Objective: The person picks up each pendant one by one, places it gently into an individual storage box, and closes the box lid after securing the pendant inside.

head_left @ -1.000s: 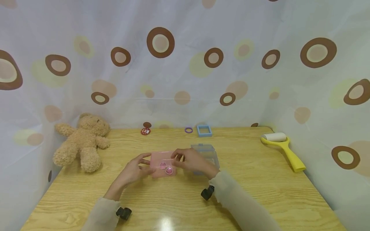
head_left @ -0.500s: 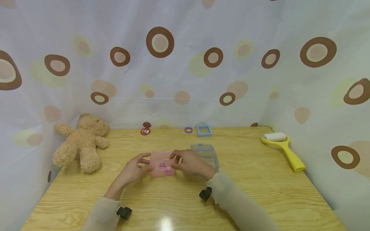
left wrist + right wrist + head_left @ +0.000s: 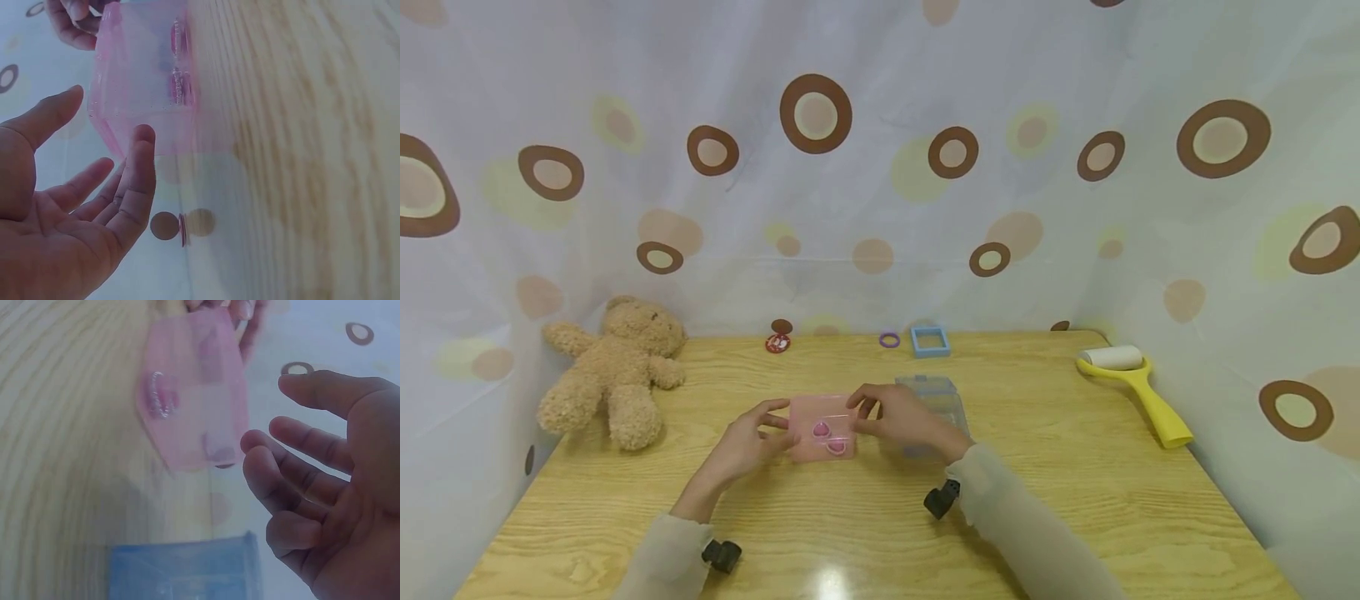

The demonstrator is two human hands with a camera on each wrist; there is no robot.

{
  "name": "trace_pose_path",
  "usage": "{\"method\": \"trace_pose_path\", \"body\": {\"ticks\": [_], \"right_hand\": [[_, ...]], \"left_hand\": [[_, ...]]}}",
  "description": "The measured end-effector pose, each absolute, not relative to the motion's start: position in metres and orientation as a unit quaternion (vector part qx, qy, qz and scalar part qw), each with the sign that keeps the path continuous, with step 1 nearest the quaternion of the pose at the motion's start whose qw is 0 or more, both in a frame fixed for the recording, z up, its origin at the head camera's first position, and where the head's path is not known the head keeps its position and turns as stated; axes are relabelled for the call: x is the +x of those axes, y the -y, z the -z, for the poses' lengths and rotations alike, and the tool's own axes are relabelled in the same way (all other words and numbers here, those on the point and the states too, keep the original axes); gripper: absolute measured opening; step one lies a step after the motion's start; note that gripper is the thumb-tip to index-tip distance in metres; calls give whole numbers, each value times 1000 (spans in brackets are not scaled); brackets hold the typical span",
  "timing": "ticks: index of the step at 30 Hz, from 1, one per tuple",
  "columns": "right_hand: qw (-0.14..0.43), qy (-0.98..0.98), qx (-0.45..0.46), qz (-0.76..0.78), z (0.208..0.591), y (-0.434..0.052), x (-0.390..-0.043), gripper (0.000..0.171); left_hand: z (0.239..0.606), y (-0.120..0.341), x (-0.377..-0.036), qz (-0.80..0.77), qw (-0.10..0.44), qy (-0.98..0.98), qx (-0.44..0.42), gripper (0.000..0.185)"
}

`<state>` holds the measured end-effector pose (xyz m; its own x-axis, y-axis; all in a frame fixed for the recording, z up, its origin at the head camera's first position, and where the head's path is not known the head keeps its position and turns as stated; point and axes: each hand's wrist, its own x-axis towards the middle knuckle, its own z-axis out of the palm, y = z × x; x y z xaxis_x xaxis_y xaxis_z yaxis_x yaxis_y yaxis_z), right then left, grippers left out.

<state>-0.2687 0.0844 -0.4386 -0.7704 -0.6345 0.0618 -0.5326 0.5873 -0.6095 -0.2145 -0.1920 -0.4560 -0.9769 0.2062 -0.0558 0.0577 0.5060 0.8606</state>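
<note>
A see-through pink plastic box (image 3: 815, 407) sits on the table between the two hands. Inside it lie two small pink trinkets (image 3: 822, 428) with silvery beaded edges, also visible in the right wrist view. My left hand (image 3: 747, 440) is at the box's left side, fingers spread and loosely bent; the left wrist view shows a gap between its thumb and the box (image 3: 140, 69). At the right side, my right hand (image 3: 901, 417) hovers by the upper corner. The right wrist view shows its relaxed fingers (image 3: 262, 465) apart from the pink wall, gripping nothing.
Beside the right wrist stands a clear bluish box (image 3: 955, 408), partly hidden by the hand. Along the back lie a red round badge (image 3: 777, 342), a purple ring (image 3: 889, 339) and a blue square frame (image 3: 930, 342). A teddy bear (image 3: 617, 367) sits left, a yellow-handled roller (image 3: 1150, 396) right.
The right hand has shifted very slightly right, away from the pink box, since half a second ago. The left hand and the box stay almost where they were.
</note>
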Motion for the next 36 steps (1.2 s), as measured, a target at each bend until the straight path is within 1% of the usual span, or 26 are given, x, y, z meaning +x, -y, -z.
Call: {"method": "trace_pose_path", "body": {"ticks": [8, 16, 20, 26, 31, 36], "right_hand": [[108, -861, -312, 386, 429, -109, -281, 27], [85, -881, -270, 378, 422, -133, -286, 24], [85, -884, -245, 389, 420, -145, -288, 25], [88, -881, -218, 411, 426, -163, -297, 33], [89, -874, -210, 429, 431, -178, -302, 32], [84, -877, -195, 432, 432, -190, -304, 32]], "left_hand": [[447, 192, -215, -479, 55, -874, 66, 61], [443, 187, -219, -469, 33, -881, 51, 53], [438, 181, -220, -467, 17, -883, 48, 48], [432, 165, -222, -497, 11, -866, 55, 44], [433, 145, -225, -516, 20, -855, 53, 43], [431, 121, -224, -516, 11, -854, 60, 40]]}}
